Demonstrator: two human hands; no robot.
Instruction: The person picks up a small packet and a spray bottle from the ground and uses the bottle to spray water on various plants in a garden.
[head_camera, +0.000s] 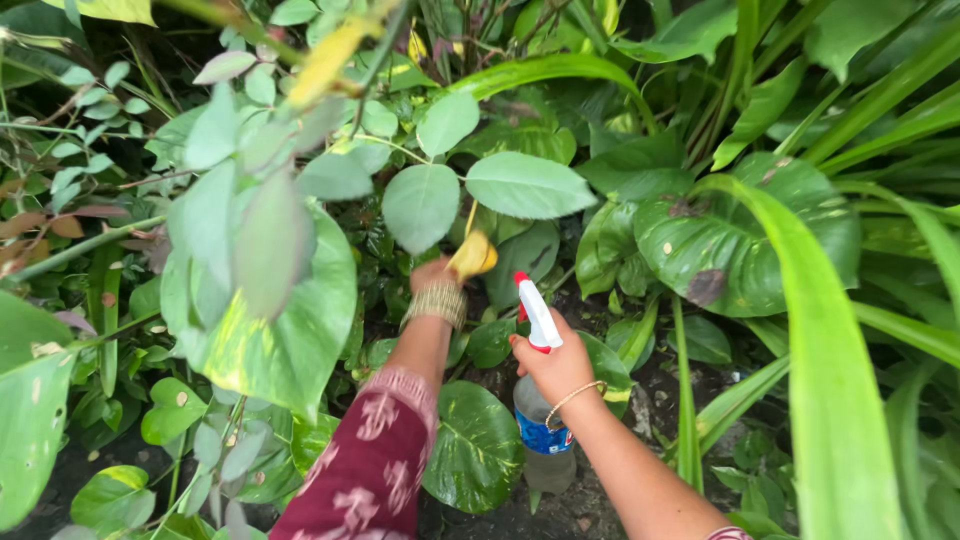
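The spray bottle (543, 400) stands roughly upright in the lower middle of the view, just above dark soil among broad green leaves. Its nozzle head is white with a red tip and red collar, pointing up and to the left. The body is clear plastic with a blue band around its upper part. The yellow leaf (471, 257) is small and curled, hanging from a thin stem above and left of the nozzle, just beside it, below larger green leaves.
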